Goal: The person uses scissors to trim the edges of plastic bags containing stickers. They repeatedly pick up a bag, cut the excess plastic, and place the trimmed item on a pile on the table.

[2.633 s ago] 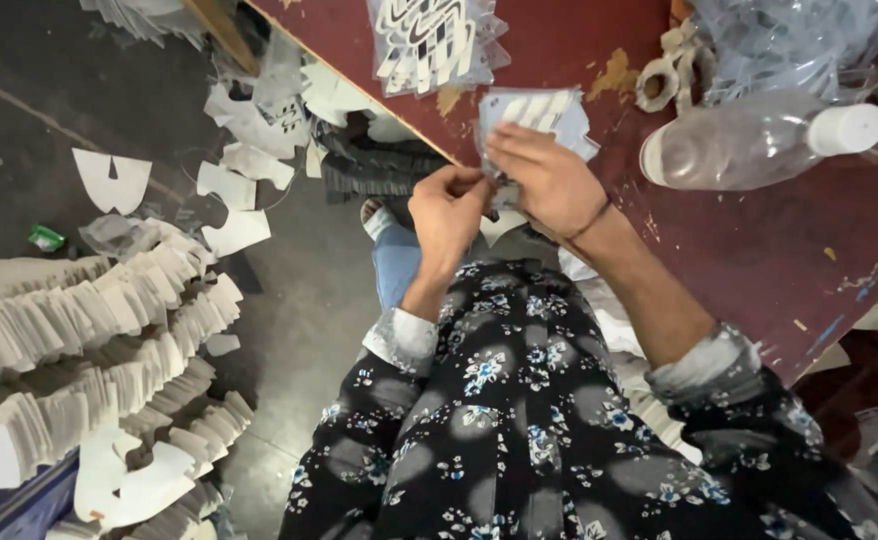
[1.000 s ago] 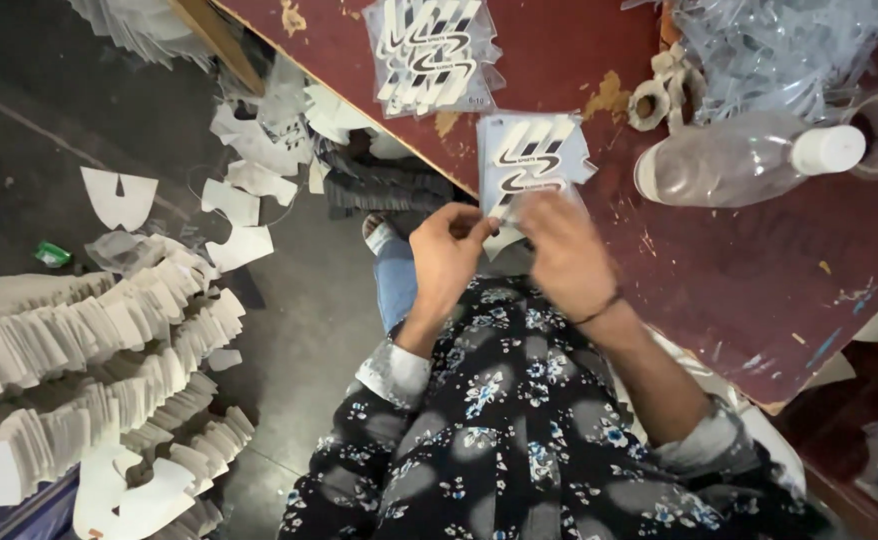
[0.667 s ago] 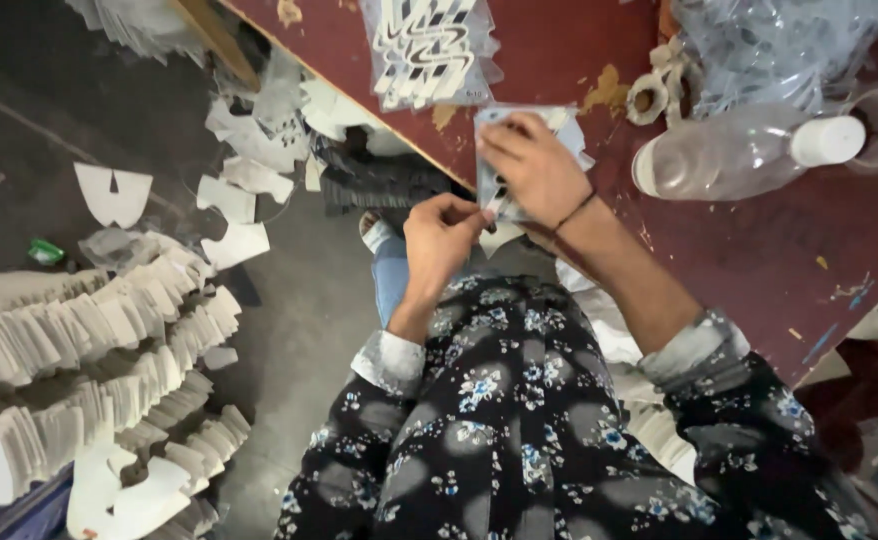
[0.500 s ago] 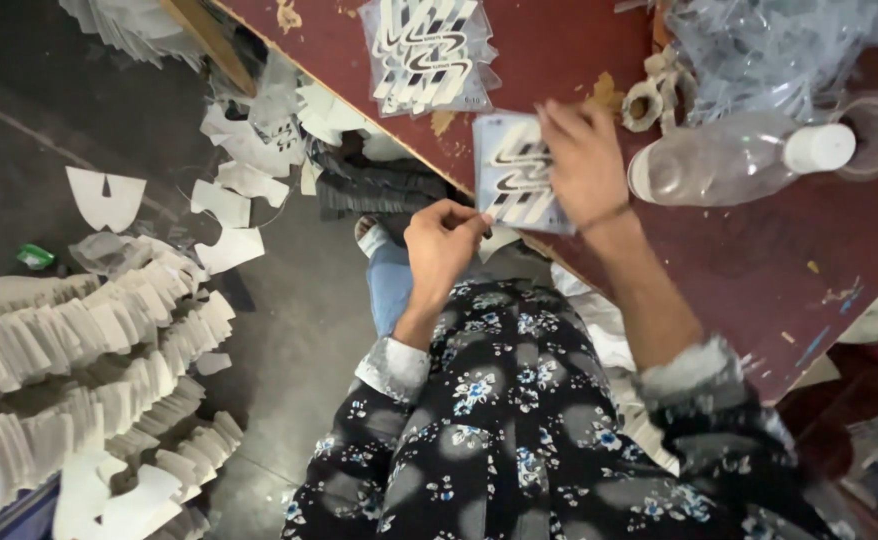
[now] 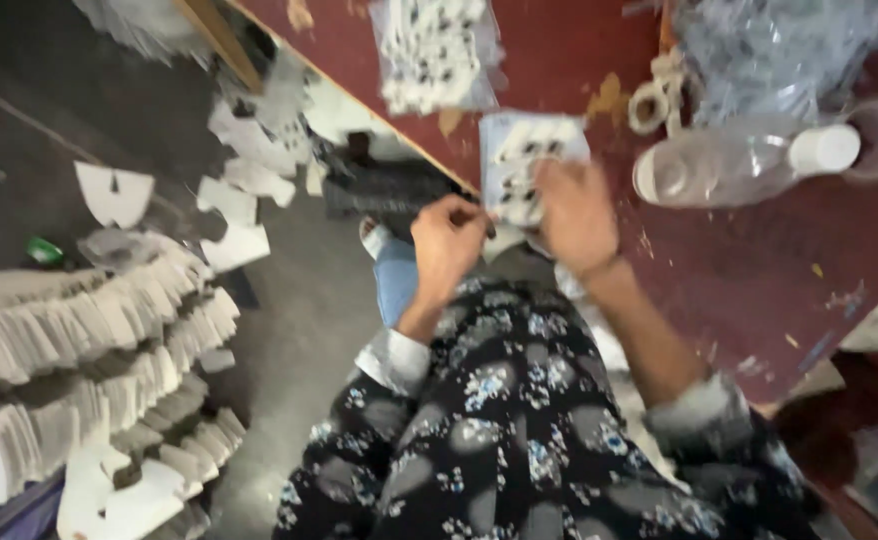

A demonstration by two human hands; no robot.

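Here, right hand (image 5: 574, 212) on upright sheet (image 5: 529, 165), lengthwise up-table

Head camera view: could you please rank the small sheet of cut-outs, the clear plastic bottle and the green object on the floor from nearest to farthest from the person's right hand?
1. Small sheet of cut-outs: under the right hand, at the table edge.
2. Clear plastic bottle: lying on the red table, to the hand's right in the picture.
3. Green object: on the floor, far left, beside the stacked white pieces.
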